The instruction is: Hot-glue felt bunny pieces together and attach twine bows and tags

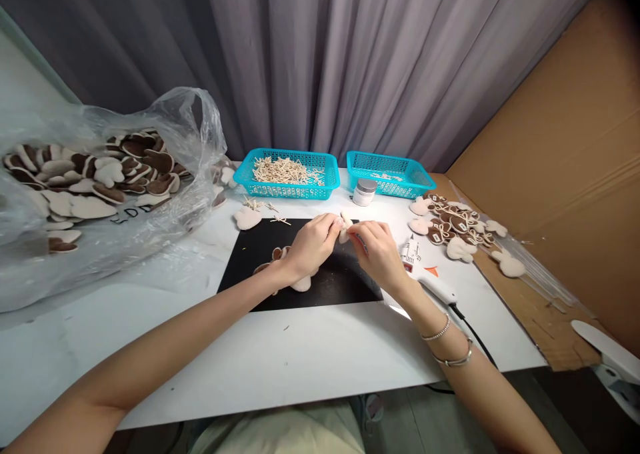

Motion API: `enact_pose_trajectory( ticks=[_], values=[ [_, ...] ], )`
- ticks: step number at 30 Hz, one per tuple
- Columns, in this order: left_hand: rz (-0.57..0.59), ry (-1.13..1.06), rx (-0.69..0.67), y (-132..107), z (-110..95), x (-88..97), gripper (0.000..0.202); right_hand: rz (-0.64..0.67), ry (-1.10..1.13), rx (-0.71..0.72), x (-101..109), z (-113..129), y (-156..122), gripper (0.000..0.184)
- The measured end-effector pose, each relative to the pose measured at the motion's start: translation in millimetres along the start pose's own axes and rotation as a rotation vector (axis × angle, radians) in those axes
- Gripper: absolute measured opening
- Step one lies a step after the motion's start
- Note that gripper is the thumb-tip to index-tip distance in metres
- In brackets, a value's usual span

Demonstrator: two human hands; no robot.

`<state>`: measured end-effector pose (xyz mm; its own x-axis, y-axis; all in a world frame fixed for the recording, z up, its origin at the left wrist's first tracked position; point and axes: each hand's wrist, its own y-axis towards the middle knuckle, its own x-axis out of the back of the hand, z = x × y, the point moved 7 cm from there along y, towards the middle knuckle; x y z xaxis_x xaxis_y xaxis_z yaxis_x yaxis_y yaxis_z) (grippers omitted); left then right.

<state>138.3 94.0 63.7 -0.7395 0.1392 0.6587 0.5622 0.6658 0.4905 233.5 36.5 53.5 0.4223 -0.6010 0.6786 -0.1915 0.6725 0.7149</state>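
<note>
2 forearms reach far, converging mid-scene. Left hand [311, 244], right hand [379, 253] almost touching, fingertips pinched, palms turned down.

A clear plastic bag [165, 127] slumped on the left of the white tabletop [300, 354], full of brown-and-cream plush shapes [100, 181]. At the back stood two teal baskets side by side: the left basket [287, 189] held a heap of pale cord bits [283, 169], while the right basket [385, 155] looked nearly bare. A small silver-lidded jar [365, 191] stood between them, just in front. A black mat [345, 284] lay mid-table, with a white glue gun [425, 277] at its right edge and its dark cable [475, 337] trailing toward the near edge. Farther right lay a pile of corded plush pieces [455, 224], partly on a cardboard sheet [550, 161]. A grey curtain [350, 61] hung behind.
</note>
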Motion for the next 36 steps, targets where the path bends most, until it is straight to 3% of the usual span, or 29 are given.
enact_pose_trajectory(
  ticks=[6,13,18,25,36],
  values=[
    [0.079,-0.199,0.116,-1,4,-6.7,0.020,0.003,0.067,-0.009,-4,-2,-1,0.014],
    [0.086,-0.490,0.274,-6,18,-21.3,0.020,-0.040,0.093,-0.068,-2,-4,-2,0.016],
    [0.097,-0.423,0.237,-7,18,-21.0,0.021,-0.092,0.057,-0.126,4,-9,-1,0.015],
    [0.159,-0.396,0.246,-6,21,-22.2,0.023,-0.031,0.155,-0.152,2,-12,1,0.016],
    [0.160,-0.416,0.242,-5,20,-21.8,0.022,-0.002,0.200,-0.146,3,-11,2,0.017]
  ],
)
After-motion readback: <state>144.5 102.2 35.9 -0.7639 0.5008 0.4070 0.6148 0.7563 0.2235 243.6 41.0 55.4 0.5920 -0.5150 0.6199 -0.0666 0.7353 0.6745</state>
